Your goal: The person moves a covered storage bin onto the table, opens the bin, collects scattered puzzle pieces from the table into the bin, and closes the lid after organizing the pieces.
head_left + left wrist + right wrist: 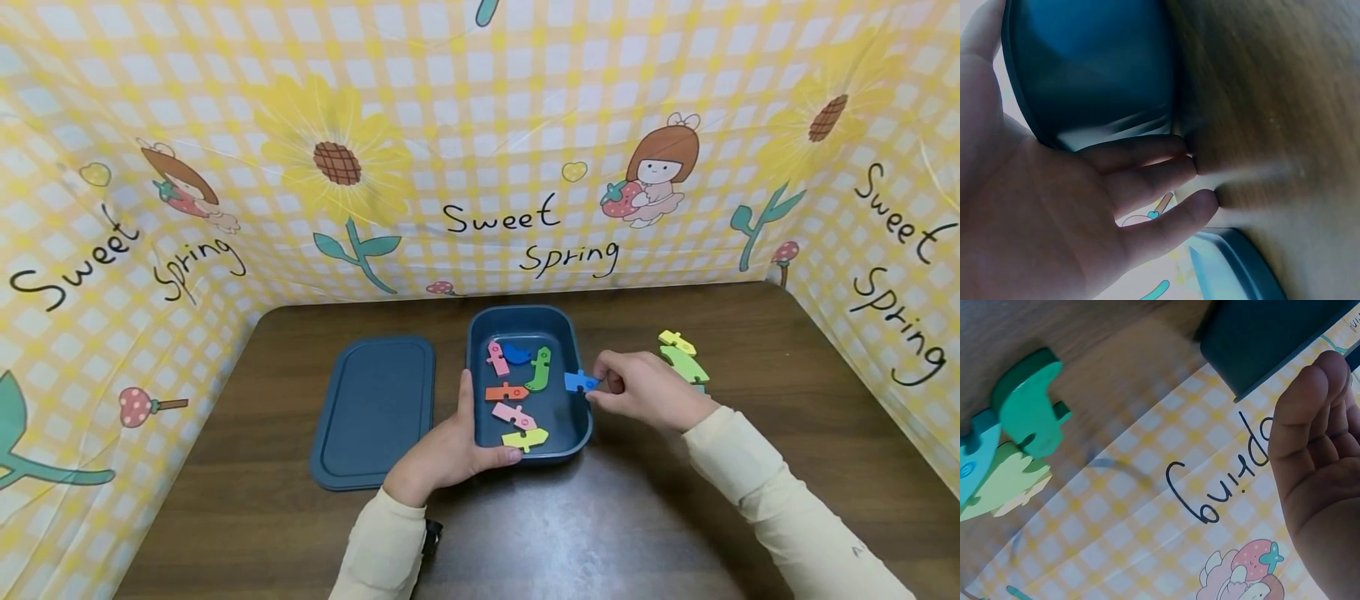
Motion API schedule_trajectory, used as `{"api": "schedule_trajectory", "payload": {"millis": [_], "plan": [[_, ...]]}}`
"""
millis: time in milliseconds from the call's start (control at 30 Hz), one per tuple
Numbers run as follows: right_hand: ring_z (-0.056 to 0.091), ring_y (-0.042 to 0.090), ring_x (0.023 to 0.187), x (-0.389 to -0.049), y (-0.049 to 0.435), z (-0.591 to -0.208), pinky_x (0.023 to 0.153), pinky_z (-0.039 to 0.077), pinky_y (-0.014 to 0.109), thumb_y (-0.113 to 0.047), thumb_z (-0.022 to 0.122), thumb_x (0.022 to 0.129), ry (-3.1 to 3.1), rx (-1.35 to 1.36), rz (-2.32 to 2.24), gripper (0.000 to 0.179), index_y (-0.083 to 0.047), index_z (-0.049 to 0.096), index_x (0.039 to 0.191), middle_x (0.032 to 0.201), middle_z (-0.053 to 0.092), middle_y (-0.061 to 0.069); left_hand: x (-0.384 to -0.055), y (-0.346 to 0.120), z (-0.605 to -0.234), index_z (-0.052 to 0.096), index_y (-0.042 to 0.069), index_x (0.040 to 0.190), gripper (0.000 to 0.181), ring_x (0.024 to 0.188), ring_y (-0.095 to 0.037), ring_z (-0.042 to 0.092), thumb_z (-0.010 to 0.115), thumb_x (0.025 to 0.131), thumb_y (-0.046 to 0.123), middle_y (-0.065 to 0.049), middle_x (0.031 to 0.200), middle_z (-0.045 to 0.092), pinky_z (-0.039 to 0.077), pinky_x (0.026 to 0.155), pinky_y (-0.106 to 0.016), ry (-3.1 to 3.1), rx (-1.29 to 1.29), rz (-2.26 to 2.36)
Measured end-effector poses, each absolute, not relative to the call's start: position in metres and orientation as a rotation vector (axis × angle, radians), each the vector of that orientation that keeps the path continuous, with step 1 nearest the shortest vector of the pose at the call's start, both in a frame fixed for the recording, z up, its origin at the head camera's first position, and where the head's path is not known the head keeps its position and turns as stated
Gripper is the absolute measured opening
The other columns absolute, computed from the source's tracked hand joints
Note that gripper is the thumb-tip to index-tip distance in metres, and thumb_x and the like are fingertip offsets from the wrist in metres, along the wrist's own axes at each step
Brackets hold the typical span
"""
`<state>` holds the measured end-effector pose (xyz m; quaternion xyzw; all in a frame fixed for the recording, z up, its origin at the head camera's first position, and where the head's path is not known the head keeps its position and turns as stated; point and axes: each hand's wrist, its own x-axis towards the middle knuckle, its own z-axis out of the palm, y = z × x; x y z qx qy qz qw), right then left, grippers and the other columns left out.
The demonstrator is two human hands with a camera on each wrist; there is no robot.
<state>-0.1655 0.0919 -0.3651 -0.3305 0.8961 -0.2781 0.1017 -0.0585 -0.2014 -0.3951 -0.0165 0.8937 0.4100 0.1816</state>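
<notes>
Box (557, 417) of colourful puzzle pieces (510, 391), lid (378, 408) alongside

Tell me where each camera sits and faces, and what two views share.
Head: on the head, facing forward and down at the box; left hand, right hand, sleeves show.
Left wrist: on that wrist, facing the box and table; left hand shows.
Right wrist: on that wrist, facing the loose pieces and patterned cloth; right hand shows.
Head and right wrist share box and pieces.

Left hand (454, 450) spread, straight-fingered — right hand (651, 387) curled, pinching.
</notes>
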Motion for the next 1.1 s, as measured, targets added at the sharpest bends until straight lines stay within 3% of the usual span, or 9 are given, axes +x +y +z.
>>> {"api": "schedule_trajectory", "payload": {"millis": [1100], "plan": [[0.053,0.018,0.065,-0.206,0.030,-0.350,0.058,0.046,0.033,-0.029,0.076,0.093,2.613,-1.043,-0.613,0.023,-0.010,0.064,0.099,0.070,0.054,0.001,-0.058,-0.202,-0.394,-0.021,0.017,0.159,0.133,0.117,-0.035,0.059,0.078,0.082,0.058,-0.023,0.150,0.042,0.047,0.098,-0.053,2.513,-0.044,1.165]]}}
